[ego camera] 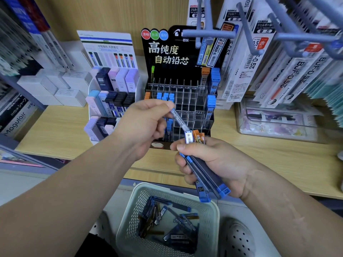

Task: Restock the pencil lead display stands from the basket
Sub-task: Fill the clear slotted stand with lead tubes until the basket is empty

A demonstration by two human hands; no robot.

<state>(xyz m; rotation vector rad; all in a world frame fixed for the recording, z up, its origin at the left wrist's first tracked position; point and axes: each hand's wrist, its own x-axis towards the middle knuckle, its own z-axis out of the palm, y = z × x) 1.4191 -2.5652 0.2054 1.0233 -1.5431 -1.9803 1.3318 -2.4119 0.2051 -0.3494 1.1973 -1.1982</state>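
My right hand (215, 164) grips a bundle of pencil lead cases (206, 175), blue-capped and orange-capped, in front of the black display stand (167, 52). My left hand (146, 125) pinches the top of one clear lead case (179, 120) whose lower end sits among the bundle. The stand's clear slotted rack (187, 101) holds a few blue and orange cases; many slots are bare. Below, a pale mesh basket (207, 216) holds several loose lead cases (167, 219).
A white tiered stand (111, 101) with pastel and dark lead boxes stands left of the black one. White boxes (55, 86) sit further left. Hanging refill packs on grey hooks (278, 52) crowd the upper right. A clear tray (274, 123) lies on the wooden shelf at right.
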